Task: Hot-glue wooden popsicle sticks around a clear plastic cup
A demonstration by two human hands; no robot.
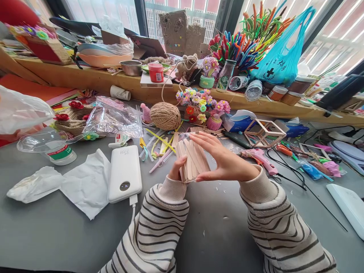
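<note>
Wooden craft sticks (195, 161): flat, pale, side by side in a bundle, with clear plastic showing at the far edge; between the two hands, at the middle of the scene, over the grey desk (216, 239).
Left hand (176, 168): pinching the bundle at its left side, thumb across the front; remaining fingers mostly hidden behind the sticks.
Right hand (227, 163): spread wide, fingers reaching across the far edge of the bundle, thumb at its near right corner; cannot tell how firmly it presses.
Sleeves: striped, ribbed cuffs, one on each forearm.
Left of hands: white power bank (125, 170) with display lit and white cable plugged into its near end; crumpled white tissue (88, 182) beside it, farther left.
Right of hands: pink hot-glue gun (260, 156), nozzle toward the hands; farther back, an open stick frame (264, 133) by a blue tissue pack (239, 122).
Beyond hands: ball of twine (165, 115), left of small handmade flowers (200, 104).
Far ledge: multicoloured pipe cleaners (237, 51), with a blue plastic bag (287, 57) to their right.
</note>
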